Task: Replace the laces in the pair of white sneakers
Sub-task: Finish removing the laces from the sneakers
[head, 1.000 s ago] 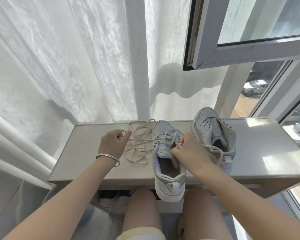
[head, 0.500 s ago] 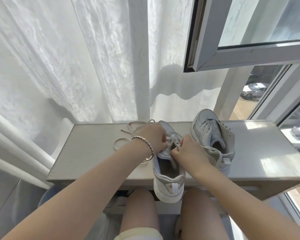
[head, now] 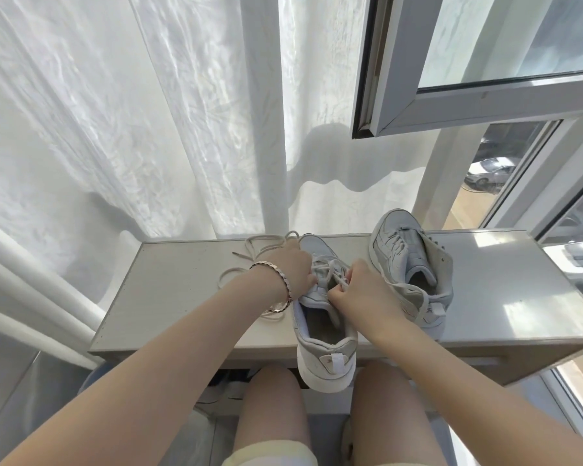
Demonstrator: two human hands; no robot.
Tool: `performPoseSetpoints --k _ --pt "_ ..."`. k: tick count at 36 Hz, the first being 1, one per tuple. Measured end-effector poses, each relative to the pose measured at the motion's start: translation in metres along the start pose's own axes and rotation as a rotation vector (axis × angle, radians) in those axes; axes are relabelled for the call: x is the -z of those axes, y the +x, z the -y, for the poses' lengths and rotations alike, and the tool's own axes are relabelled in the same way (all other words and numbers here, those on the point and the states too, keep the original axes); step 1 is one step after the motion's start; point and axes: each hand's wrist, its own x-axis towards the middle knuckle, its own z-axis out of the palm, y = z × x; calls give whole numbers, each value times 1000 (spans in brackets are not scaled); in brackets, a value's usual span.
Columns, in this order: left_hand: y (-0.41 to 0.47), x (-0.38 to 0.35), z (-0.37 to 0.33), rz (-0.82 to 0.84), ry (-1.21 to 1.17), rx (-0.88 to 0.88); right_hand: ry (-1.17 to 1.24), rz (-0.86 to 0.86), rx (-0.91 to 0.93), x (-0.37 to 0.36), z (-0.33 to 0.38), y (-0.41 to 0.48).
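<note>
A white sneaker (head: 323, 334) lies on the grey table (head: 182, 290) with its heel hanging over the front edge. My left hand (head: 293, 269), a bracelet on its wrist, pinches the lace (head: 330, 264) on the shoe's left side. On the shoe's right side, my right hand (head: 360, 290) pinches the lace as well. The second sneaker (head: 408, 264) stands to the right, its lace partly threaded. A loose cream lace (head: 249, 253) lies coiled on the table behind my left wrist.
White curtains (head: 148, 129) hang behind the table. An open window sash (head: 485, 95) juts out above the right side. My bare knees sit under the table's front edge, and white pipes (head: 21, 287) run along the left.
My left hand let go of the stretched-out lace at the left and moved right onto the near sneaker's lacing. The right hand stayed on the shoe.
</note>
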Motion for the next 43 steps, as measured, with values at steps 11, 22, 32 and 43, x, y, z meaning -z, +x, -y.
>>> performPoseSetpoints --k 11,22,32,43 --pt "-29 -32 60 -385 -340 298 1 -7 18 0 -4 1" --pt "-45 -47 75 -372 -380 376 3 30 52 -1 -5 4" --pt "-41 -46 -12 -212 -484 4 -307 281 299 27 16 28" --pt "-41 -52 -13 -443 -413 52 -542 458 244 29 31 46"
